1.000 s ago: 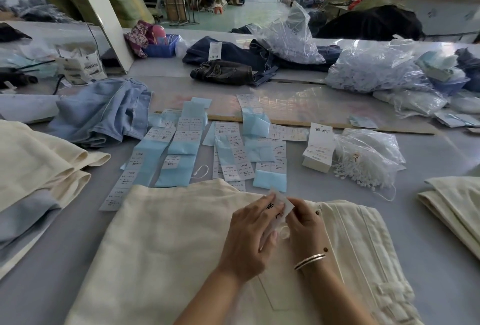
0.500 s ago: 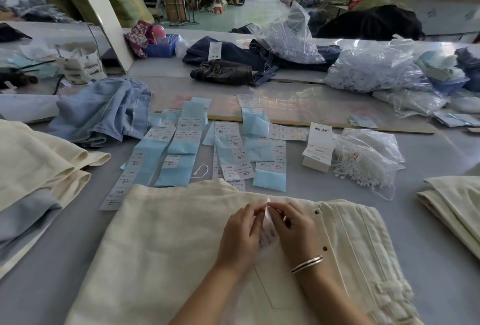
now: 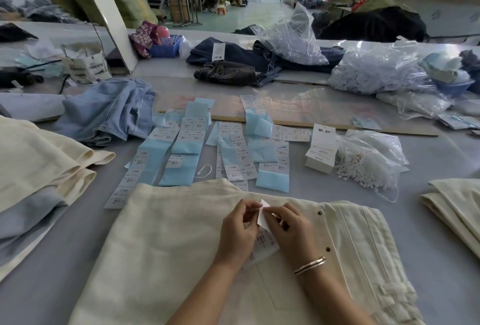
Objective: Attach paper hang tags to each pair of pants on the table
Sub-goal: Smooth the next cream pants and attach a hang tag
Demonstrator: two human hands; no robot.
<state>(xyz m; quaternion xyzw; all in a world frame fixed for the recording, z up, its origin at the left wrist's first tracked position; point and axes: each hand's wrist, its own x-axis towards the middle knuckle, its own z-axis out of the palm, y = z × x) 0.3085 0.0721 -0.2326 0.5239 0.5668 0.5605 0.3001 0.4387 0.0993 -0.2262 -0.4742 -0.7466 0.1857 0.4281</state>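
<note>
A cream pair of pants [image 3: 168,246] lies flat on the grey table in front of me, waistband to the right. Over its middle, my left hand [image 3: 237,233] and my right hand [image 3: 288,231] meet, both pinching a small white paper tag [image 3: 262,216] that stands up between the fingertips. More of the printed tag [image 3: 265,245] lies on the fabric between the hands. A stack of hang tags [image 3: 322,148] and a bag of white loop strings [image 3: 368,161] sit behind to the right.
Rows of blue-backed sticker sheets [image 3: 187,158] cover the table beyond the pants. Folded cream pants [image 3: 39,168] pile up at left, another pair [image 3: 457,207] at right. Light blue jeans [image 3: 109,111], dark jeans [image 3: 233,70] and plastic bags [image 3: 376,70] lie farther back.
The hands drew closer together and the tag turned from lying flat under the fingers to standing up, pinched between both hands' fingertips.
</note>
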